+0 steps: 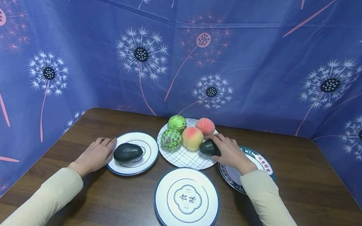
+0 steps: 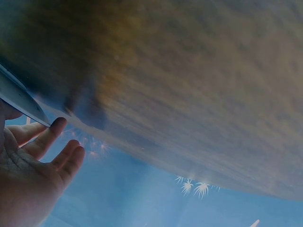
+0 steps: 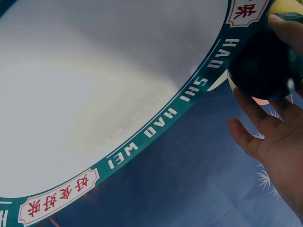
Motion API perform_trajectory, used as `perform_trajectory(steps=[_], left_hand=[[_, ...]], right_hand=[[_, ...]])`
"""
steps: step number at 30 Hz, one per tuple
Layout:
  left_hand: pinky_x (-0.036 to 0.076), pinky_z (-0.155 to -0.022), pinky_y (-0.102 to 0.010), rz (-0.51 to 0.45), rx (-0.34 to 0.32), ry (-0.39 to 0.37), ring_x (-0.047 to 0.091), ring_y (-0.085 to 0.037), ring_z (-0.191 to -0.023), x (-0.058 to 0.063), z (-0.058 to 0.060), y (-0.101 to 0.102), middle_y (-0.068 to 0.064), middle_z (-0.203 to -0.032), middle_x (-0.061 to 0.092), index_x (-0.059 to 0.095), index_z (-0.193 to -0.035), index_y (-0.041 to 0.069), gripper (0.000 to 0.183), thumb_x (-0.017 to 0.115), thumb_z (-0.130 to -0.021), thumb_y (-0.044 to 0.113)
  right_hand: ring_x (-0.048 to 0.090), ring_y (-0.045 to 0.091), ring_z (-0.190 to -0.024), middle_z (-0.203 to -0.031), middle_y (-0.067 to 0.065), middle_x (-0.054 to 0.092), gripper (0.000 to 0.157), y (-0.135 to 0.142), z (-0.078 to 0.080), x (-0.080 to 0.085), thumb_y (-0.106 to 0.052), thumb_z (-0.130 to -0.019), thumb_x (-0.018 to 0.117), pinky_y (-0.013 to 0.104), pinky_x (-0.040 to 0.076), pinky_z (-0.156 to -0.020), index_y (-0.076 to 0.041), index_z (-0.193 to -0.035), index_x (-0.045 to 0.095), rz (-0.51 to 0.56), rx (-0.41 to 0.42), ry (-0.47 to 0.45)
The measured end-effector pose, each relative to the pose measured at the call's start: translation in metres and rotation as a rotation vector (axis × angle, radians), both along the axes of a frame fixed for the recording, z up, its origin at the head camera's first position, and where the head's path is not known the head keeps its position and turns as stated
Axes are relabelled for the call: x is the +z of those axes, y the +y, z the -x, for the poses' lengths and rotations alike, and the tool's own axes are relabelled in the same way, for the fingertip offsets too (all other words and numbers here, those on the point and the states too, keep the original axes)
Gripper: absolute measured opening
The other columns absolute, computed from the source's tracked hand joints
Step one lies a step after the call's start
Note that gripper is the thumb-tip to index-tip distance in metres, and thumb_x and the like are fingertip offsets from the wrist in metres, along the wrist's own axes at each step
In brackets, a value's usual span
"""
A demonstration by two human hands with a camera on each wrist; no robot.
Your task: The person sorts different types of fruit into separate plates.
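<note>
In the head view my right hand [image 1: 229, 151] grips a dark green avocado [image 1: 210, 148] at the right side of a white grid-patterned plate [image 1: 185, 161]. The right wrist view shows the thumb and fingers around this avocado [image 3: 260, 64]. Beside it on the grid plate are two peaches [image 1: 193, 138] and two green spotted fruits [image 1: 171, 139]. At left, my left hand [image 1: 97, 154] has its fingertips right at the rim of a blue-edged white plate [image 1: 150, 150]. On that plate lies another dark green avocado-shaped fruit [image 1: 127, 153]. The left wrist view shows loosely extended fingers [image 2: 71, 161] by the plate edge [image 2: 28, 105].
Nearest the front stands a blue-rimmed white plate [image 1: 184, 221] with printed characters in its middle. A green-rimmed lettered plate [image 1: 264, 164] lies beneath my right wrist and forearm. The brown wooden table [image 1: 305, 203] ends at a blue dandelion-print cloth [image 1: 261, 62].
</note>
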State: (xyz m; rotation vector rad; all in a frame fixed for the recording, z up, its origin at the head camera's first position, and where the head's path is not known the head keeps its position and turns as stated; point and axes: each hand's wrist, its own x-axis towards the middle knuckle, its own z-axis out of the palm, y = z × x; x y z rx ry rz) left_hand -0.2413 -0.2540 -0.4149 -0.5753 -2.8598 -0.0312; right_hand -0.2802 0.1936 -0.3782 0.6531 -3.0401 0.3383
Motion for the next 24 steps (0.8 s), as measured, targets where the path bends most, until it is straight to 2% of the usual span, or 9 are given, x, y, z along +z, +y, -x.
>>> perform_trajectory(steps=[7,19,24], left_hand=[[0.040,-0.092,-0.056,-0.001,-0.004,-0.004,0.046,-0.043,-0.112,-0.0032,0.0013,-0.0006,-0.024,-0.121,0.053,0.043,-0.130,-0.007,0.048,0.051,-0.088,0.016],[0.041,-0.091,-0.056,-0.004,-0.006,0.007,0.047,-0.043,-0.111,-0.0009,-0.0015,0.0001,-0.024,-0.120,0.053,0.044,-0.128,-0.007,0.047,0.053,-0.088,0.015],[0.039,-0.093,-0.057,-0.007,0.005,-0.019,0.046,-0.043,-0.112,0.0009,-0.0023,0.0006,-0.024,-0.122,0.052,0.043,-0.130,-0.007,0.048,0.052,-0.089,0.017]], right_hand=[[0.042,0.039,-0.122,-0.136,0.017,0.043,0.076,0.0002,0.0006,-0.0016,-0.020,-0.074,0.075,0.058,0.028,-0.103,-0.013,-0.139,0.037,0.002,0.006,0.003],[0.042,0.039,-0.122,-0.136,0.016,0.043,0.076,0.0003,0.0007,-0.0010,-0.022,-0.073,0.076,0.060,0.027,-0.103,-0.015,-0.139,0.038,-0.003,0.003,0.006],[0.040,0.041,-0.123,-0.137,0.018,0.042,0.076,0.0014,-0.0016,0.0028,-0.023,-0.073,0.076,0.063,0.025,-0.103,-0.014,-0.139,0.038,0.005,-0.003,0.007]])
